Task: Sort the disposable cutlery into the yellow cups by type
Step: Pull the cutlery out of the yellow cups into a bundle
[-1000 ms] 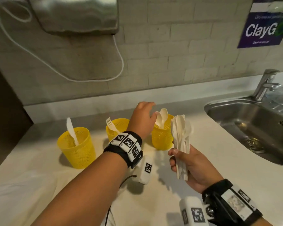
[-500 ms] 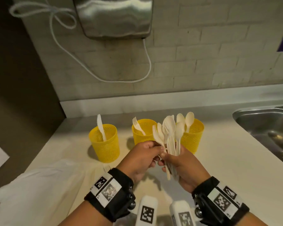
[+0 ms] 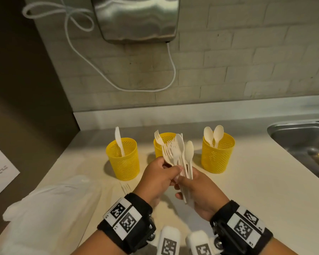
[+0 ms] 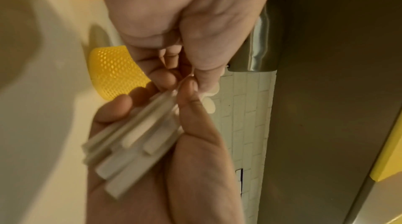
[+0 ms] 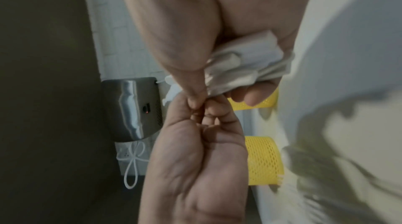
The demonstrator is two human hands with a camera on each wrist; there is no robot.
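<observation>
Three yellow mesh cups stand in a row on the counter: the left cup [image 3: 123,160] holds a knife, the middle cup [image 3: 161,146] a fork, the right cup [image 3: 218,156] two spoons. My right hand [image 3: 183,185] grips a bundle of white forks and spoons [image 3: 180,155] upright in front of the middle cup. My left hand [image 3: 173,171] pinches a fork at the bundle's left side, thumb against the handles. In the left wrist view the bundle handles [image 4: 130,143] lie across the right palm. In the right wrist view the bundle [image 5: 245,66] is wrapped by right fingers.
A loose fork [image 3: 125,187] lies on the counter near a white plastic bag [image 3: 50,208]. A steel sink [image 3: 302,142] is at the right. A hand dryer [image 3: 136,17] with a white cable hangs on the tiled wall above. Paper [image 3: 0,168] lies at the left edge.
My left hand pulled back from the spoon cup, which holds two spoons, to the bundle and now pinches a fork there. The right hand moved the bundle left.
</observation>
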